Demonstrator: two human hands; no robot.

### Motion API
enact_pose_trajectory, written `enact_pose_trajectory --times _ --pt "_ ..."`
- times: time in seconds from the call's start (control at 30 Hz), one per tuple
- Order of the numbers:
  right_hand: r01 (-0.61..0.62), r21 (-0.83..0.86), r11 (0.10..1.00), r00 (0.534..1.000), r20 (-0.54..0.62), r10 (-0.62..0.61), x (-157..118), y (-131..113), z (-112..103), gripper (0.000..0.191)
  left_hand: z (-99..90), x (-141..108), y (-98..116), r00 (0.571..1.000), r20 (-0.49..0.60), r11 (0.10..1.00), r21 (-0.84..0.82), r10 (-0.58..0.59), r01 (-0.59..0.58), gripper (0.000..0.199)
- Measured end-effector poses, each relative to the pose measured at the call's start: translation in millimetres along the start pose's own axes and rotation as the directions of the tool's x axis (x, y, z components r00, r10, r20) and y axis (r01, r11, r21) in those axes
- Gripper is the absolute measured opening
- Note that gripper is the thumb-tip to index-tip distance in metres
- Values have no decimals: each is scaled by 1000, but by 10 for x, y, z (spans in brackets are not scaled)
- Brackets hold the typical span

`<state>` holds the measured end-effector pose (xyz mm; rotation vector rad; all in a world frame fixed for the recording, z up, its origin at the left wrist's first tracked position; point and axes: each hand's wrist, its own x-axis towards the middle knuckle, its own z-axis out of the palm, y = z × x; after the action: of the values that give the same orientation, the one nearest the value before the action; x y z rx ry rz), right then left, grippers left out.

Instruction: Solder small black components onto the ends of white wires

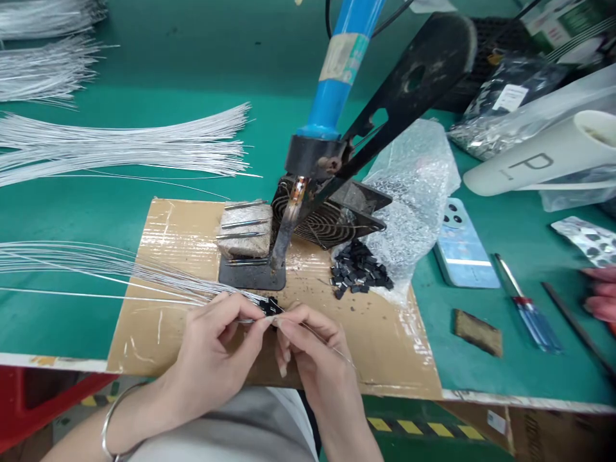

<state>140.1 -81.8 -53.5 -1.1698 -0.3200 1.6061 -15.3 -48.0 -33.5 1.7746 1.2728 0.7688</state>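
So there's a person at a green bench [279,115], working right by its front edge over a sheet of cardboard [154,340]. Left hand [216,350] has thumb and index pressed together on a thin wire [339,353], and right hand [317,353] pinches it too, tips touching the left's. The wire trails over the right palm side toward the cardboard's front edge. Just behind the fingertips, black clips [270,305] sit at the end of some white wires [163,279] coming in from the bench's left side. A blue iron [337,70] on a black arm points down near the cardboard's back edge, next to a fan [320,221]. Pile of black bits [359,266] toward the cardboard's right edge, partly against bubble wrap [416,186]. Phone [466,247] and screwdriver [534,321] lie toward the bench's right end.
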Motion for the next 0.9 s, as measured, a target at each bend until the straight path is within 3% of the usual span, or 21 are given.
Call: enact_pose_trajectory --times 0.17,0.5,0.9 --pt "51 84 995 998 -26 -49 -3 38 37 21 61 -12 0 998 -55 1000 2 6 -6 20" --pt "57 44 997 998 5 -58 10 121 -30 22 30 -5 11 998 -20 996 -60 -65 64 20" --pt "4 -17 1000 999 42 -3 -2 -9 -69 24 -7 -29 -26 999 -1 998 -45 33 -33 16"
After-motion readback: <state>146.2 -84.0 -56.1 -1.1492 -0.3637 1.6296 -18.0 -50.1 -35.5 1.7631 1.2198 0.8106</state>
